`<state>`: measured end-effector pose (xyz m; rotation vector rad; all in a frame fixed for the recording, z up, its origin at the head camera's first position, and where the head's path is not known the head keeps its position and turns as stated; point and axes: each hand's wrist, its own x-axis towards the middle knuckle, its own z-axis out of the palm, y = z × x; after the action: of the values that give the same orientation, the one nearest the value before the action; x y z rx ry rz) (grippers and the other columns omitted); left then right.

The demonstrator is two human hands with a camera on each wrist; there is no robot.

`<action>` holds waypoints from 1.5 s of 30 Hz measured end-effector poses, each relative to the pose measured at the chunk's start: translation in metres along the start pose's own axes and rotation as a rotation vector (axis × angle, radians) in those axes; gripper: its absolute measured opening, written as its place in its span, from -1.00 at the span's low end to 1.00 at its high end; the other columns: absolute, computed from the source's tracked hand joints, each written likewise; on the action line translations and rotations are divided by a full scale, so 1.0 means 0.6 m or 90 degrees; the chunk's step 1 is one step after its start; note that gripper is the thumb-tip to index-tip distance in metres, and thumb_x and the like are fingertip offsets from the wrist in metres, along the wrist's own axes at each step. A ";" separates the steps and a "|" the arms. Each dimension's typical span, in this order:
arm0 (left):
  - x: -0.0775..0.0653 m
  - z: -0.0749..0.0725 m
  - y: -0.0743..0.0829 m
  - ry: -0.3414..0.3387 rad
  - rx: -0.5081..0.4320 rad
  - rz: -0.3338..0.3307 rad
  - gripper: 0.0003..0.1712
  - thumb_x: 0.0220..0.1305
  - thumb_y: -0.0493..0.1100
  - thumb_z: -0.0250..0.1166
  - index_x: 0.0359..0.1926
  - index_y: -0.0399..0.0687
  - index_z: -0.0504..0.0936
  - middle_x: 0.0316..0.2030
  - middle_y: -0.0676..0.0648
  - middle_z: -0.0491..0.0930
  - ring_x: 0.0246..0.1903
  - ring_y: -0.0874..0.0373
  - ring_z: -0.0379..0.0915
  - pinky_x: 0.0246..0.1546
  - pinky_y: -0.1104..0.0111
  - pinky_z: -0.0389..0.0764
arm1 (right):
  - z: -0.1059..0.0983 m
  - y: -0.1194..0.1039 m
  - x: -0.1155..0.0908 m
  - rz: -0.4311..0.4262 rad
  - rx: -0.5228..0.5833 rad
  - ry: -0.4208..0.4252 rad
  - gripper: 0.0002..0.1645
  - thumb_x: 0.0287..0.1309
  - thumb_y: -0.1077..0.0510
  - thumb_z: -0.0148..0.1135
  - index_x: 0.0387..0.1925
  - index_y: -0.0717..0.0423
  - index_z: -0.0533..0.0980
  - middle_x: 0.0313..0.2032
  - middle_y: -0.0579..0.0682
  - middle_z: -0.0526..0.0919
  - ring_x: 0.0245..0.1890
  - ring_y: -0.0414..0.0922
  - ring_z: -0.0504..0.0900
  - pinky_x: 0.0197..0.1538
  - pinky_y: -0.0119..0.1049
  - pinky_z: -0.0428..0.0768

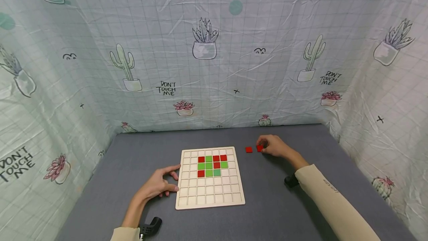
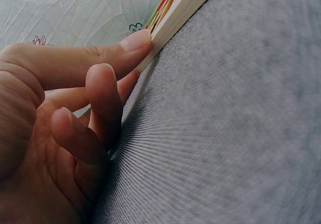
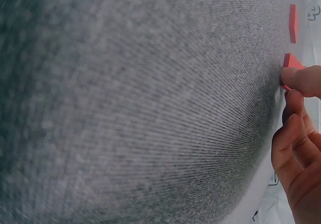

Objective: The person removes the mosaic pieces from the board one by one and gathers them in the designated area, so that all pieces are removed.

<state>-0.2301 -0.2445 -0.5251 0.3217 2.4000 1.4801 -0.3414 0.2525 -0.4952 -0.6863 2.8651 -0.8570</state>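
A pale wooden grid board (image 1: pixel 210 199) lies on the dark grey table, with several red and green square tiles (image 1: pixel 208 165) in its upper cells. My left hand (image 1: pixel 157 184) is at the board's left edge: thumb and index fingertip touch it, spread apart, and the other fingers bend loosely. In the left wrist view the thumb (image 2: pixel 135 40) meets the side of the wood. To the right of the board, my right hand (image 1: pixel 275 145) pinches a red tile (image 1: pixel 259 148) close over the table. Another red tile (image 1: pixel 249 149) lies just left of it.
A grey cloth-covered table (image 1: pixel 267 203) carries everything. Behind it and on both sides hangs a pale curtain (image 1: pixel 214 73) printed with cacti and lettering. A black wrist strap piece (image 1: pixel 291 180) shows under the right sleeve (image 1: pixel 329 196).
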 end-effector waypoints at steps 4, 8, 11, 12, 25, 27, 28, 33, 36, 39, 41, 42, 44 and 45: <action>0.000 -0.002 0.000 -0.002 0.000 0.004 0.00 0.05 -0.27 0.58 0.52 -0.11 0.36 -0.10 -0.17 0.53 -0.70 0.19 0.45 -0.75 0.39 0.35 | 0.000 0.000 0.001 -0.002 -0.010 0.002 -0.75 0.13 0.34 0.45 -0.13 0.12 0.68 -0.19 0.07 0.76 -0.25 -0.09 0.64 -0.18 -0.16 0.57; -0.001 -0.003 0.000 -0.007 -0.003 0.009 -0.01 0.06 -0.28 0.57 0.52 -0.13 0.35 -0.09 -0.18 0.53 -0.70 0.20 0.46 -0.75 0.41 0.36 | -0.001 -0.001 0.000 0.003 -0.029 0.000 -0.73 0.12 0.32 0.45 -0.10 0.16 0.71 -0.18 0.09 0.74 -0.21 -0.03 0.63 -0.14 -0.12 0.57; -0.002 -0.003 0.000 -0.011 -0.006 0.013 0.00 0.06 -0.27 0.57 0.52 -0.15 0.35 -0.09 -0.19 0.53 -0.70 0.22 0.46 -0.75 0.41 0.36 | -0.003 -0.002 0.000 0.007 -0.036 -0.007 -0.71 0.12 0.32 0.44 -0.07 0.18 0.72 -0.17 0.11 0.74 -0.17 0.01 0.63 -0.12 -0.10 0.57; -0.002 -0.004 0.000 -0.012 -0.007 0.014 0.00 0.06 -0.27 0.58 0.52 -0.15 0.35 -0.09 -0.20 0.53 -0.70 0.22 0.46 -0.76 0.41 0.36 | -0.003 -0.002 0.000 0.009 -0.036 -0.009 -0.70 0.13 0.31 0.43 -0.06 0.19 0.72 -0.17 0.11 0.74 -0.16 0.02 0.64 -0.12 -0.10 0.58; -0.002 -0.004 0.001 -0.009 -0.006 0.013 0.00 0.07 -0.27 0.57 0.52 -0.16 0.34 -0.09 -0.19 0.53 -0.71 0.23 0.45 -0.75 0.42 0.35 | -0.004 0.001 0.000 -0.001 -0.035 -0.016 -0.66 0.14 0.30 0.42 -0.01 0.21 0.73 -0.12 0.12 0.76 -0.07 0.08 0.66 -0.04 -0.02 0.61; -0.002 -0.004 0.001 -0.008 -0.006 0.011 0.00 0.06 -0.27 0.57 0.52 -0.14 0.35 -0.09 -0.18 0.53 -0.70 0.22 0.45 -0.75 0.42 0.35 | -0.004 0.002 0.000 0.000 -0.034 -0.016 -0.67 0.15 0.31 0.42 -0.01 0.21 0.73 -0.10 0.13 0.76 -0.05 0.10 0.66 -0.03 -0.01 0.62; -0.002 -0.004 0.001 -0.009 -0.007 0.011 0.00 0.06 -0.27 0.57 0.52 -0.14 0.35 -0.09 -0.18 0.53 -0.70 0.22 0.45 -0.75 0.42 0.35 | -0.004 0.002 -0.001 -0.002 -0.036 -0.016 -0.67 0.15 0.31 0.42 -0.01 0.21 0.73 -0.09 0.13 0.77 -0.04 0.11 0.66 -0.02 0.00 0.62; -0.001 -0.004 0.000 -0.007 -0.006 0.012 0.00 0.06 -0.28 0.57 0.52 -0.15 0.35 -0.10 -0.18 0.53 -0.70 0.21 0.45 -0.76 0.40 0.36 | -0.004 0.003 -0.001 -0.008 -0.037 -0.015 -0.67 0.15 0.31 0.42 -0.02 0.20 0.73 -0.08 0.14 0.77 -0.03 0.13 0.66 -0.01 0.03 0.62; -0.001 -0.004 0.001 -0.005 -0.004 0.010 -0.01 0.05 -0.27 0.58 0.52 -0.14 0.36 -0.10 -0.17 0.53 -0.70 0.20 0.45 -0.76 0.39 0.35 | -0.003 0.005 -0.001 -0.003 -0.032 -0.015 -0.67 0.15 0.31 0.41 -0.01 0.20 0.73 -0.08 0.13 0.76 -0.04 0.11 0.66 -0.02 0.01 0.62; 0.000 -0.003 0.001 -0.004 -0.001 0.008 -0.02 0.05 -0.26 0.58 0.51 -0.12 0.37 -0.11 -0.16 0.53 -0.70 0.20 0.45 -0.76 0.39 0.35 | -0.002 0.008 -0.001 -0.002 -0.030 -0.017 -0.65 0.13 0.31 0.41 -0.01 0.21 0.73 -0.09 0.13 0.76 -0.06 0.10 0.66 -0.03 0.00 0.61; 0.000 -0.003 0.002 -0.005 0.000 0.008 -0.02 0.06 -0.26 0.58 0.51 -0.12 0.38 -0.11 -0.16 0.53 -0.70 0.20 0.45 -0.76 0.39 0.35 | -0.003 0.008 -0.002 -0.003 -0.029 -0.019 -0.64 0.12 0.30 0.41 0.00 0.22 0.72 -0.10 0.13 0.75 -0.06 0.10 0.66 -0.02 0.02 0.61; 0.000 -0.003 0.002 -0.004 0.001 0.008 -0.02 0.05 -0.26 0.58 0.51 -0.12 0.38 -0.11 -0.16 0.53 -0.70 0.20 0.45 -0.76 0.39 0.35 | -0.003 0.007 -0.002 0.000 -0.029 -0.019 -0.63 0.12 0.29 0.42 0.01 0.21 0.72 -0.10 0.13 0.75 -0.06 0.10 0.66 0.00 0.03 0.61; 0.000 -0.002 0.001 -0.004 0.000 0.006 -0.02 0.05 -0.26 0.59 0.51 -0.11 0.38 -0.11 -0.17 0.54 -0.70 0.19 0.45 -0.76 0.39 0.35 | -0.004 0.006 -0.002 0.000 -0.030 -0.020 -0.62 0.12 0.28 0.43 0.01 0.22 0.71 -0.09 0.13 0.75 -0.05 0.10 0.66 0.02 0.05 0.61; 0.000 -0.002 0.001 -0.003 -0.001 0.005 -0.02 0.05 -0.26 0.59 0.51 -0.11 0.38 -0.11 -0.17 0.54 -0.70 0.19 0.45 -0.76 0.38 0.35 | -0.004 0.006 -0.002 0.002 -0.030 -0.020 -0.62 0.12 0.27 0.44 0.02 0.22 0.71 -0.08 0.13 0.75 -0.04 0.10 0.66 0.03 0.05 0.61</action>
<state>-0.2308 -0.2453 -0.5241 0.3346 2.3957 1.4832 -0.3421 0.2571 -0.4949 -0.6934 2.8667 -0.7740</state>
